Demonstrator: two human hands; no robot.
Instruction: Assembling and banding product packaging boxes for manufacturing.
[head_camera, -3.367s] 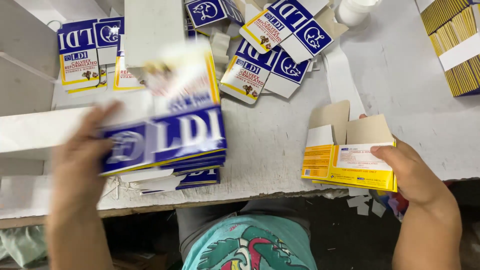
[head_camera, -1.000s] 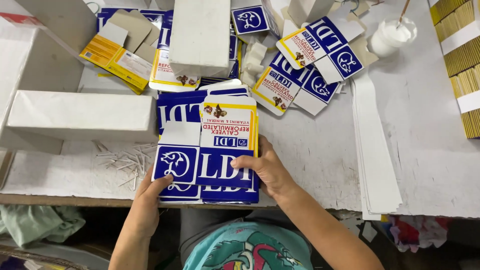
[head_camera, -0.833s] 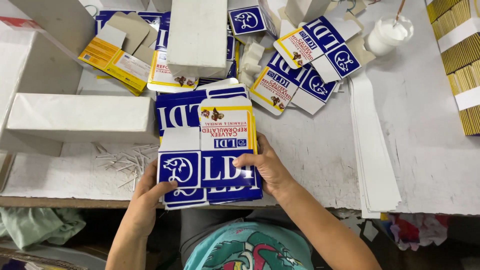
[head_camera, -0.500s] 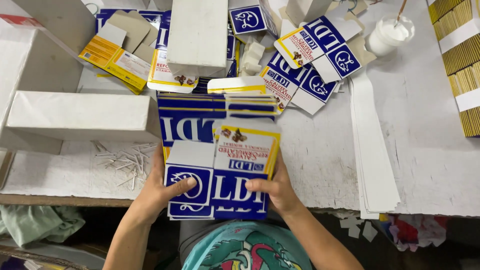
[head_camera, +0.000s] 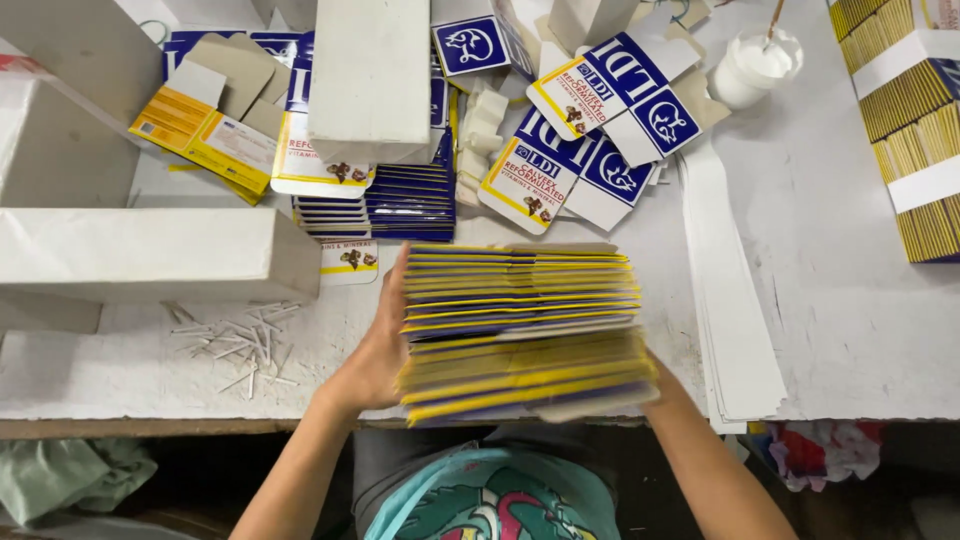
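Bright, even light falls from overhead across the white worktable (head_camera: 860, 330), leaving only soft, short shadows under the long white cardboard box (head_camera: 160, 255) at the left of the frame. No harsh glare, though the white plastic glue pot (head_camera: 755, 68) at upper right looks nearly washed out. The thick stack of blue-and-yellow flattened cartons (head_camera: 525, 330) at centre is smeared by motion blur along its lower edge. Below the table edge everything sinks into dim shadow.

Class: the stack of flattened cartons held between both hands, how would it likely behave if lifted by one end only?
The stack of flattened cartons would probably fan apart: its edges already sit uneven. Each thin card likely flexes. The left hand presses one side, suggesting it needs squeezing.
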